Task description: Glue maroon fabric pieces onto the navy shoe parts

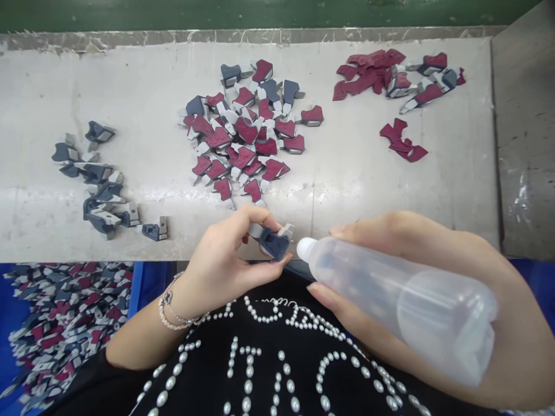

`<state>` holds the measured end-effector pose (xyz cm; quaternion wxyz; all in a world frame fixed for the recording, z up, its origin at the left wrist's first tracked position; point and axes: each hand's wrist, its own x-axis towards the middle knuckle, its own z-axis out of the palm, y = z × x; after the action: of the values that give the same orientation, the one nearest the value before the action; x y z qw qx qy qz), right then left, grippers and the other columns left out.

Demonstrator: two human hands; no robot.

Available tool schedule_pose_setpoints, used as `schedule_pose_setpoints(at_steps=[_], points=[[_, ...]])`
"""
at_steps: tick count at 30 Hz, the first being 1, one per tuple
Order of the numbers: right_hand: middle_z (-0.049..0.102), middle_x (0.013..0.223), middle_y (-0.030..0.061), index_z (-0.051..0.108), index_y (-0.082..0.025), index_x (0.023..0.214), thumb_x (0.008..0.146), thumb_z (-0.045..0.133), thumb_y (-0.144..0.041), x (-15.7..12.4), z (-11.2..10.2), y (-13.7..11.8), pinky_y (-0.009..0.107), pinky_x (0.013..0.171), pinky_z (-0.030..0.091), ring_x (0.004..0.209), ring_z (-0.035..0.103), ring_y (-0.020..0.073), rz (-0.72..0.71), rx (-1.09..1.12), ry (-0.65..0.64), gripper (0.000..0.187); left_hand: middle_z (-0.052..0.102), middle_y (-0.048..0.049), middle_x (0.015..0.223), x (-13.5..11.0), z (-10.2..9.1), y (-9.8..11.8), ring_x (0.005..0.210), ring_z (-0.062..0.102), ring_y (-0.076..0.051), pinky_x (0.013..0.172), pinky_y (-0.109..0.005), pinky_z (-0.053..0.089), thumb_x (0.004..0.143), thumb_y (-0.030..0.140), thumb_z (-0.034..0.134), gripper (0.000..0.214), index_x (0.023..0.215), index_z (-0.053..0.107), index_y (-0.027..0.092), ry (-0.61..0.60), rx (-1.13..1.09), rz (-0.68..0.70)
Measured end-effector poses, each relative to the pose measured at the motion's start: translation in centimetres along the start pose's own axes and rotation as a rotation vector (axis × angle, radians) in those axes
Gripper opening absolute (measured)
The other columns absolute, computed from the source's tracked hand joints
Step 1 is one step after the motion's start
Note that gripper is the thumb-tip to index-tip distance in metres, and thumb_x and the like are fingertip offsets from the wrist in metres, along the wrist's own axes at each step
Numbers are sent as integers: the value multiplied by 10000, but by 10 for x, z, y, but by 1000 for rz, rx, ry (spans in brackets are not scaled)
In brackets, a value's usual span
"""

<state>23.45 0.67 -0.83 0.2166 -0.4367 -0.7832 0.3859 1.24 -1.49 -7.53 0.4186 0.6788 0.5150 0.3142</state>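
My left hand [229,254] pinches a small dark blue and light grey plastic part [274,244], its hollow side facing up. In my right hand [489,277] lies a translucent squeeze bottle [390,294], tilted so that its white tip [306,248] points at the part. A short gap separates the tip from the part. Beyond my hands is a pile of similar parts [247,130], many with a maroon piece on top. To the left, several blue and grey parts [104,196] lie without maroon pieces showing.
Loose maroon pieces [368,72] lie at the back right beside a few parts [427,86]. A smaller maroon cluster [403,141] sits nearer. At the lower left, a blue bin [137,283] holds many parts. A metal panel [524,127] borders the pale worktop [347,173] on the right.
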Motion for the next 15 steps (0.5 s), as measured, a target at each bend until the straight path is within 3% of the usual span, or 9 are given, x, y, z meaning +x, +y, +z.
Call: schedule_pose_setpoints(at_steps=[6,11,15], points=[[594,706,-78,469,-259,830,857,781,-384,3,2,0,218,442,464,497,575,88,5,9,-11,338,717,14,967,0,0,-1,878,704,-147,727,-246,525,743,136,815,389,1020,561,238,10,-55,-5],[636,717,-62,484,-257,879,887,746,-301,1,0,2,228,431,466,508,600,101,-27,65,21,265,705,8,968,-2,0,-2,907,709,-160,757,-249,548,725,167,850,412,1026,576,236,45,-121,-26],[630,677,-49,519,-280,907,877,745,-387,-5,1,3,272,383,439,466,584,127,8,121,41,252,704,-9,981,-2,0,-3,929,727,-183,807,-273,586,720,188,869,415,1012,578,230,58,-218,-63]])
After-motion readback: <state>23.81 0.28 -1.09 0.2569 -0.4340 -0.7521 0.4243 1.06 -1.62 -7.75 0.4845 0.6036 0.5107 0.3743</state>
